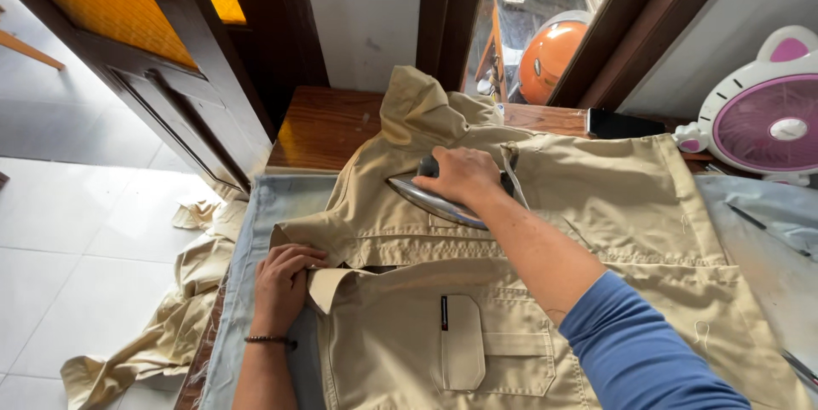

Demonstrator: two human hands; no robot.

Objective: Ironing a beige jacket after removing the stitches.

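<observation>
A beige shirt [596,197] lies spread on a table covered with pale blue cloth [264,205]. My right hand [460,176] grips the dark handle of a metal iron [426,199], which rests on the shirt near its collar. My left hand [285,282], with a dark bracelet on the wrist, lies flat at the shirt's left edge and pins down a folded flap of fabric. A chest pocket [464,342] with a small dark tag faces me.
A shirt sleeve [170,325] hangs off the table's left side to the white tiled floor. A bare wooden tabletop [328,124] lies beyond the shirt. A pink and white fan [767,116] stands at the right. A dark door [170,60] is open at the left.
</observation>
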